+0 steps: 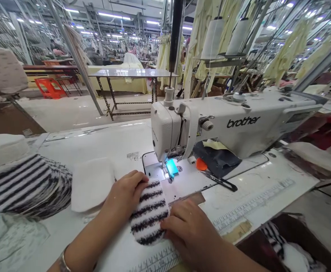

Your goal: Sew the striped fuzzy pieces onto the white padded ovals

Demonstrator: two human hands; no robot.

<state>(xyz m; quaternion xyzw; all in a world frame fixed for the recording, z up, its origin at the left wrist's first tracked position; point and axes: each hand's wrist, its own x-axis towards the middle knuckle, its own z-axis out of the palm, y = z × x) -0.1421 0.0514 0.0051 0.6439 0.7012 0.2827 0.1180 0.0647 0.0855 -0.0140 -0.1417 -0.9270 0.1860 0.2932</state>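
Note:
A small oval piece of fuzzy fabric with black and white stripes (149,213) lies on the sewing table, its far end near the presser foot (165,172) of a white Brother sewing machine (239,124). My left hand (125,194) rests on the piece's left edge, fingers curled over it. My right hand (186,230) presses on its right lower edge, fingers bent. A lit blue-green guide (171,167) sits beside the needle.
A stack of striped pieces (23,187) and a white fuzzy piece (91,183) lie at left. Thread snips (219,181) and an orange tab (201,164) lie right of the needle. A box with finished pieces (284,245) stands at lower right. Thread cones (213,36) stand behind.

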